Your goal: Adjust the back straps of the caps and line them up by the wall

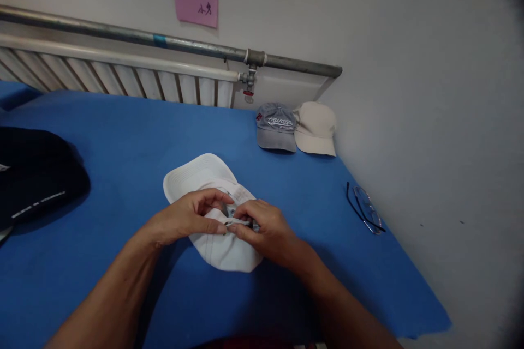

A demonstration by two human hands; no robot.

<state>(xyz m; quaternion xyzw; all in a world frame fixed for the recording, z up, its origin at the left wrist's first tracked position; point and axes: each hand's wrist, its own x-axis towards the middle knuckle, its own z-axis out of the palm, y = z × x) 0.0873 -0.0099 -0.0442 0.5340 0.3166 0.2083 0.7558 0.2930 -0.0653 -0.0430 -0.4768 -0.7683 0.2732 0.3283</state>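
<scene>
A white baseball cap (229, 253) lies on the blue tabletop, its brim pointing to the upper left. Both hands are at the opening in the back of the cap, around its adjusting strap. My left hand (192, 215) pinches the strap's left side between thumb and fingers. From the other side, my right hand (262, 223) pinches the strap close to a small dark buckle-like part, and the two thumb tips almost meet. The fingers partly hide the strap and its fastening.
Against the wall at the back right sit a grey cap (276, 139) and a beige cap (315, 128). Eyeglasses (368, 210) lie near the right edge of the blue table (135, 131). A dark navy item (41, 174) is at the left. Behind runs a radiator (155, 84) with a pipe.
</scene>
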